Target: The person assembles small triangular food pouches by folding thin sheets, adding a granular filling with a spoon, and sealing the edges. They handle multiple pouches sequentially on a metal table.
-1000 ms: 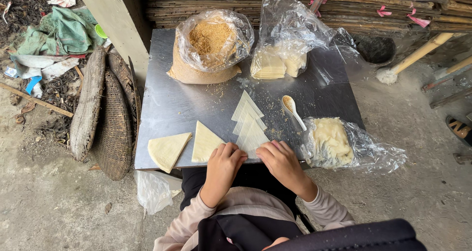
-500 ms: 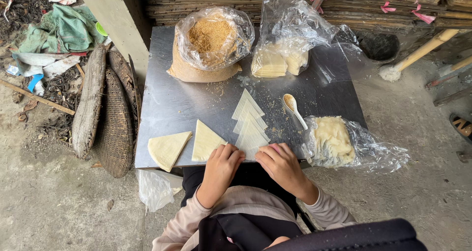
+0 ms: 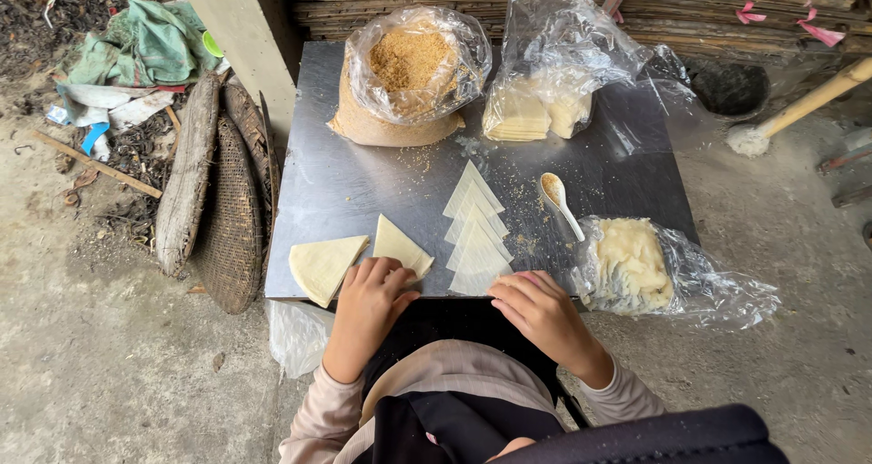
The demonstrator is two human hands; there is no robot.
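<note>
Steel grey tabletop [image 3: 363, 182]: left hand [image 3: 368, 296] rests on pale folded triangular dough wrapper [image 3: 400, 246]; right hand [image 3: 536, 305], fingers loosely curled, touches row of overlapping triangular wrappers [image 3: 474, 232] just beside it.

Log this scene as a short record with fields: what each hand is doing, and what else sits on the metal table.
Surface: square grey metal table
Left hand: resting on a pale triangular dough wrapper at the near edge
Right hand: at the near end of the fanned row of pale triangular wrappers
Beside left hand: folded pale wedge of dough
Far side: clear bag of brown crumbly filling; clear bag of stacked pale sheets
Right side: white ceramic spoon; clear bag of pale dough pieces
</note>
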